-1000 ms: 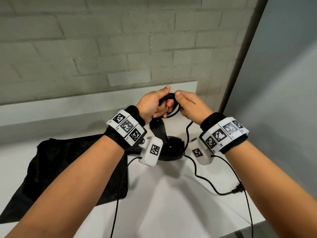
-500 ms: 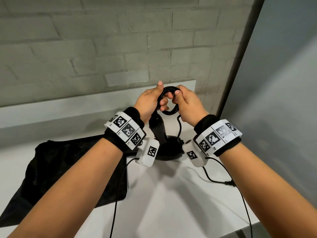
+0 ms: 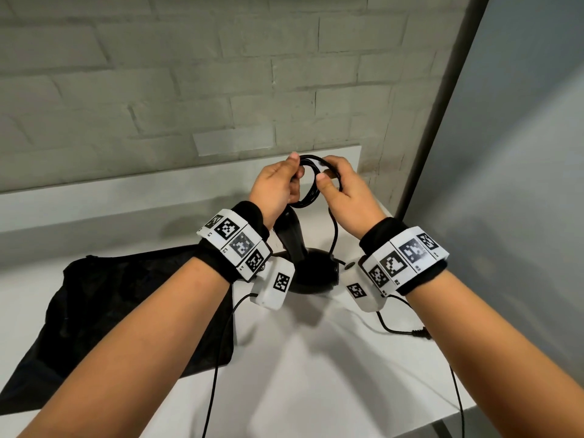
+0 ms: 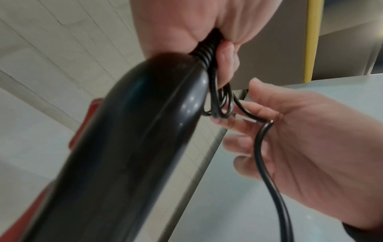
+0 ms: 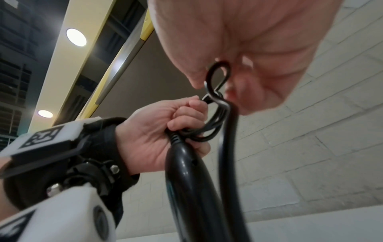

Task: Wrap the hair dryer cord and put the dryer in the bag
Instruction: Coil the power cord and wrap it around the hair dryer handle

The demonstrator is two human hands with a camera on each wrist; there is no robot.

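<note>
Black loops of cord (image 3: 311, 181) sit bunched between my two hands, raised above the white surface (image 3: 316, 374) near the brick wall. My left hand (image 3: 275, 188) has its fingers curled round the coil right where the ribbed strain relief leaves the hair dryer (image 3: 311, 270), as the right wrist view shows plainly. My right hand (image 3: 344, 194) pinches a strand of the same cord at the top of the coil, thumb against fingers, and the free length drops from that pinch past the dryer's handle. The dryer stands with its handle up toward my left hand and its dark body low between my wrists; whether the body touches the surface I cannot tell. Further along, the cord's loose end trails across the surface on my right, with the plug (image 3: 422, 333) lying flat there. To my left the black bag (image 3: 126, 311) lies slumped on the surface, just beside the dryer.
</note>
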